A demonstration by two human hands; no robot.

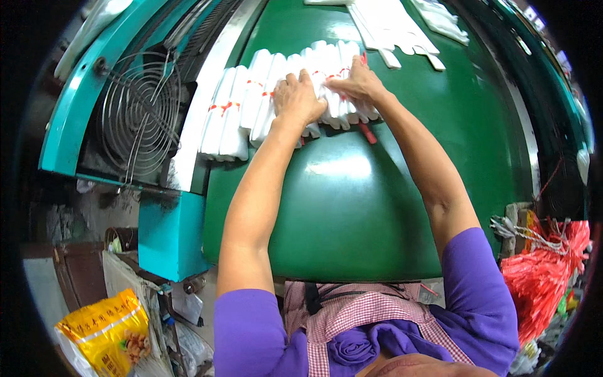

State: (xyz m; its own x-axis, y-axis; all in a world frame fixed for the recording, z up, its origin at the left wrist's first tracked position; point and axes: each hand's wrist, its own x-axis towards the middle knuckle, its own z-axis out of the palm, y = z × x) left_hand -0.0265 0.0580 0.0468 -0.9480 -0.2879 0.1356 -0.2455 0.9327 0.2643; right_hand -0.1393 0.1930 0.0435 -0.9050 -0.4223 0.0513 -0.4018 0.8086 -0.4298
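Note:
A row of rolled white plastic bags (225, 122), banded with red ties, lies side by side on the green tabletop (352, 239). My left hand (299, 99) is over the middle rolls, its fingers bent on them and its thumb toward the right. My right hand (357, 81) grips the rolls at the right end, thumb pointing left across a red tie. Both hands close on the bundled rolls, and the undersides of the fingers are hidden. A red strip (367, 133) sticks out below the right end of the row.
Flat white plastic bags (396, 28) lie at the far side of the table. A round wire fan guard (141, 116) and teal machine frame (169, 235) stand at left. Red plastic strips (543, 276) hang at right. A yellow packet (107, 333) is at lower left.

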